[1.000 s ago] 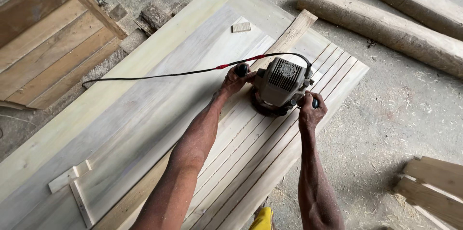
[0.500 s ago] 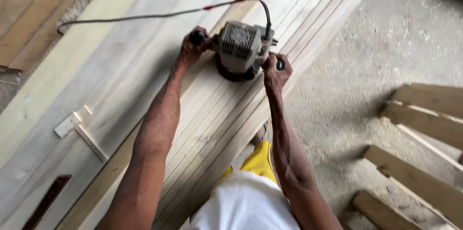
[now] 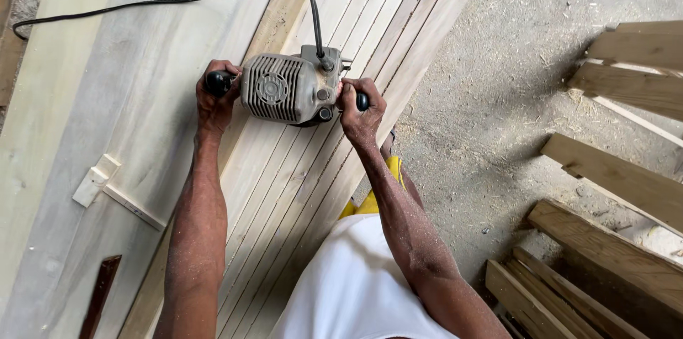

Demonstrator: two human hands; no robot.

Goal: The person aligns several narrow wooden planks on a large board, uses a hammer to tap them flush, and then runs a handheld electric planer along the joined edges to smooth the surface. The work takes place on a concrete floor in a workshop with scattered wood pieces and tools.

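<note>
Gripping 1 router (image 3: 288,88): left hand (image 3: 215,101), right hand (image 3: 361,115), each grip clamped round 1 knob; 1 grooved board (image 3: 284,189).

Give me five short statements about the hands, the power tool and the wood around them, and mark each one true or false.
1. Both hands grip the power tool by its side knobs. True: left hand, right hand.
2. The tool sits on grooved boards. True.
3. The cord runs off to the right. False: it trails to the left across the wide panel.
4. The tool's body is bright red. False: it is grey.
5. Loose planks lie on the ground to the right. True.
</note>
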